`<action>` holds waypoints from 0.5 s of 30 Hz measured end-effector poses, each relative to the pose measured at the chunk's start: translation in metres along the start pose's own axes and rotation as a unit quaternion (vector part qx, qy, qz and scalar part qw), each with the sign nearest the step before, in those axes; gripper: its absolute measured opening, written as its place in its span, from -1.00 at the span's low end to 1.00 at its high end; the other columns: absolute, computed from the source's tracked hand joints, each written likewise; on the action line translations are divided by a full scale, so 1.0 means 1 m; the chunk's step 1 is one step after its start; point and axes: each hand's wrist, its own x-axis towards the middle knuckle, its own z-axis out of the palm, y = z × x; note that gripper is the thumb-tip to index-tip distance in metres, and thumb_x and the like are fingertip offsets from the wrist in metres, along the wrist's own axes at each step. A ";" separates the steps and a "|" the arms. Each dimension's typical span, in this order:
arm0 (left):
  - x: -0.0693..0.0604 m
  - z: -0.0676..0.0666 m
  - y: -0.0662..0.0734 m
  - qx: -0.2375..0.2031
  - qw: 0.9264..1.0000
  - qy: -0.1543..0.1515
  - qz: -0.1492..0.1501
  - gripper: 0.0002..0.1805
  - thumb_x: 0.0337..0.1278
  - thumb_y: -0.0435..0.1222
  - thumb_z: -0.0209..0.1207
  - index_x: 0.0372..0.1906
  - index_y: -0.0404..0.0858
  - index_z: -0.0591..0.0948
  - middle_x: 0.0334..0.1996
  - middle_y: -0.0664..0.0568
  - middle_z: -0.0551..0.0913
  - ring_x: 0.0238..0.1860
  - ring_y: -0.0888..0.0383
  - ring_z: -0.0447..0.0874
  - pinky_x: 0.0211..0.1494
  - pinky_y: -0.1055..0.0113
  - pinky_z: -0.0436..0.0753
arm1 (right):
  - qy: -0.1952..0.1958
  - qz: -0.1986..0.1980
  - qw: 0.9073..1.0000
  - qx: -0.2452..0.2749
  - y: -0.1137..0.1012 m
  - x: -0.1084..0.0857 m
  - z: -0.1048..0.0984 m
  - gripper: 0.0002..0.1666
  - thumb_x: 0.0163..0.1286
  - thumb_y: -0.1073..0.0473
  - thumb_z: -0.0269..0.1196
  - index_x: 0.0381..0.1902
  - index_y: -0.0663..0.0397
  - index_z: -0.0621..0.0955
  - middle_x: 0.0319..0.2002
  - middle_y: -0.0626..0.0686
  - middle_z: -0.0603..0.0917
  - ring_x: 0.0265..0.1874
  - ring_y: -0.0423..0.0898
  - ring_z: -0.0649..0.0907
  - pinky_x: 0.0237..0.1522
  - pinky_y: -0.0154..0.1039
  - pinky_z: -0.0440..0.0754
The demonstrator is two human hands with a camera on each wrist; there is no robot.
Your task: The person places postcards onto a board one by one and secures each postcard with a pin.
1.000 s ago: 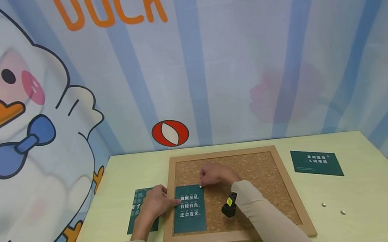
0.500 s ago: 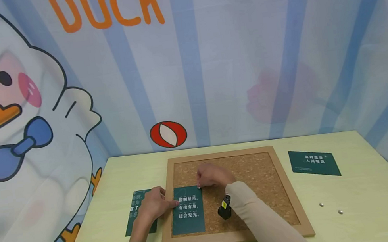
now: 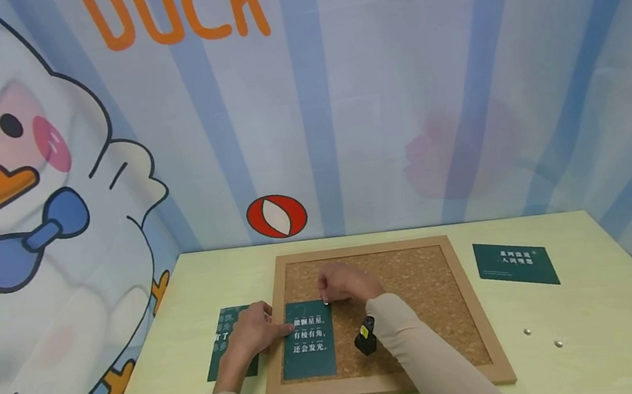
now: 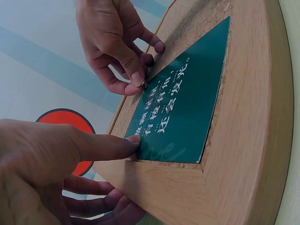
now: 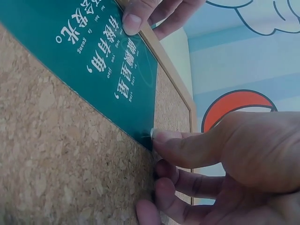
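A dark green card with white writing lies upright on the left part of the framed corkboard. At the card's upper right corner my right hand pinches a small thumbtack between thumb and finger; its point is hard to make out. My left hand presses the card's left edge with a straight thumb, seen closely in the left wrist view. The other left fingers sit by the outer side of the wooden frame. A second green card lies partly under the left hand, on the table.
To the right of the board, another green card lies on the pale table. Two loose silver thumbtacks, a farther tack and a nearer tack, are below it. A curtain with a duck print hangs behind.
My right hand and wrist have shifted slightly left, while the fingers stay at the card's upper right corner. The left hand, card and board hold their places.
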 end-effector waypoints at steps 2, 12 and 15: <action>0.000 0.000 0.000 0.000 1.000 0.000 0.001 -0.37 0.07 -0.11 0.54 0.06 -0.44 0.55 -0.27 -0.12 0.59 -0.35 0.00 0.58 -0.37 0.21 0.58 | -0.002 0.002 1.000 0.006 0.001 0.002 0.000 -0.75 0.42 0.32 0.33 -0.50 0.05 0.68 -0.54 -0.03 0.53 -0.57 -0.13 0.45 -0.55 -0.23 0.41; 0.000 0.000 0.000 0.002 1.000 -0.001 0.003 -0.39 0.08 -0.13 0.54 0.06 -0.45 0.55 -0.26 -0.14 0.59 -0.35 -0.01 0.59 -0.37 0.21 0.60 | -0.008 0.016 1.000 0.003 -0.001 0.000 -0.001 -0.79 0.43 0.36 0.29 -0.43 0.08 0.69 -0.54 -0.03 0.54 -0.57 -0.13 0.45 -0.56 -0.23 0.43; 0.001 0.000 0.000 0.002 1.000 0.000 0.004 -0.39 0.09 -0.13 0.54 0.06 -0.45 0.55 -0.26 -0.14 0.59 -0.36 0.00 0.58 -0.38 0.21 0.59 | -0.007 0.020 1.000 0.002 -0.001 -0.001 -0.001 -0.80 0.44 0.35 0.29 -0.42 0.07 0.69 -0.52 -0.03 0.55 -0.56 -0.13 0.46 -0.54 -0.22 0.44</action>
